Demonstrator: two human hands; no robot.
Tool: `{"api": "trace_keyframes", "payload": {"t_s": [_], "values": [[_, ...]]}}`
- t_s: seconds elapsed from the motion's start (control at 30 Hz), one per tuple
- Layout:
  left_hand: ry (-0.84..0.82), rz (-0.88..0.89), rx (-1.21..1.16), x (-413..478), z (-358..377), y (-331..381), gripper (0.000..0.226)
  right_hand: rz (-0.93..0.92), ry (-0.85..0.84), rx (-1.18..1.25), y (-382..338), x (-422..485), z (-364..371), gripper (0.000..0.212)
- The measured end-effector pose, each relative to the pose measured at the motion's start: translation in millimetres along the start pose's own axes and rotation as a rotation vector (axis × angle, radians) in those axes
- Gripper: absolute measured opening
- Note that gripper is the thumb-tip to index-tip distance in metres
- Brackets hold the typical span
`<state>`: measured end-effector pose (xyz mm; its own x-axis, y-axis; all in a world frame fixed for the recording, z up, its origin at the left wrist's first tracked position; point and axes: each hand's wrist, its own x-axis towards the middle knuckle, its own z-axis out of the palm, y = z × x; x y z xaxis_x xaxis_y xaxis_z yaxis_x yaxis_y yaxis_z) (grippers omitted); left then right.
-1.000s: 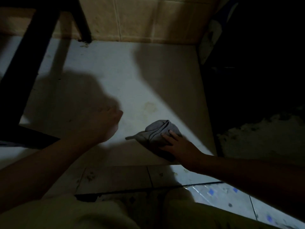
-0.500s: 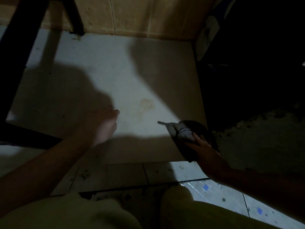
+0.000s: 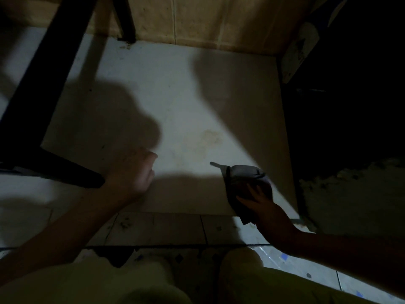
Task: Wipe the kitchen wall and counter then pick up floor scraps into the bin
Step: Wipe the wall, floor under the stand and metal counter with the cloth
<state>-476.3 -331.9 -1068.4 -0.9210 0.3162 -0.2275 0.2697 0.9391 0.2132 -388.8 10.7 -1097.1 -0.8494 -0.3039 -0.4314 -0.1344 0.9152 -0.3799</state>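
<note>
A white counter slab (image 3: 175,102) lies below me, dimly lit, with a faint yellowish stain (image 3: 208,139) near its middle. My right hand (image 3: 260,205) presses a crumpled grey cloth (image 3: 243,174) flat against the slab near its right front corner, fingers spread on top of it. My left hand (image 3: 133,174) rests on the slab at the left, fingers curled into a loose fist with nothing visible in it. The beige tiled wall (image 3: 197,18) rises at the back of the slab.
A black metal frame (image 3: 43,84) slants across the left side and its foot ends beside my left wrist. A dark gap and a rough grey surface (image 3: 350,194) lie to the right. Tiled floor with blue specks (image 3: 295,266) shows below.
My right hand slid the cloth from the slab's middle front to the right, then held it near the right edge. The left hand stayed nearly still.
</note>
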Motion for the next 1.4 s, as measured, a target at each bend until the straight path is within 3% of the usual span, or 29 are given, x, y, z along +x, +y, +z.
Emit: {"api": "trace_keyframes", "payload": {"t_s": [0.13,0.33,0.63,0.77,0.8,0.9,1.2,1.4], "values": [[-0.005,-0.043,0.010,-16,-6,-4,0.045,-0.157,-0.106,-0.070,-30,28,5,0.084],[0.065,-0.058,-0.029,-33,-14,-6,0.051,-0.344,-0.182,-0.149,-77,73,3,0.060],[0.118,-0.131,-0.023,-39,-21,-13,0.037,-0.491,-0.195,-0.432,-131,134,-5,0.061],[0.109,-0.176,-0.005,-33,-24,-15,0.041,-0.560,0.150,-0.429,-142,158,-14,0.045],[0.088,-0.179,0.016,-31,-25,-16,0.044,-0.565,0.146,-0.430,-143,166,-17,0.043],[0.061,-0.199,0.058,-25,-27,-22,0.047,-0.491,-0.046,-0.441,-148,197,-29,0.047],[-0.002,-0.231,0.061,-13,-29,-26,0.047,-0.352,0.098,-0.291,-148,245,-60,0.051],[0.031,-0.206,0.092,-12,-29,-28,0.045,-0.149,0.172,-0.151,-124,261,-85,0.053]]}}
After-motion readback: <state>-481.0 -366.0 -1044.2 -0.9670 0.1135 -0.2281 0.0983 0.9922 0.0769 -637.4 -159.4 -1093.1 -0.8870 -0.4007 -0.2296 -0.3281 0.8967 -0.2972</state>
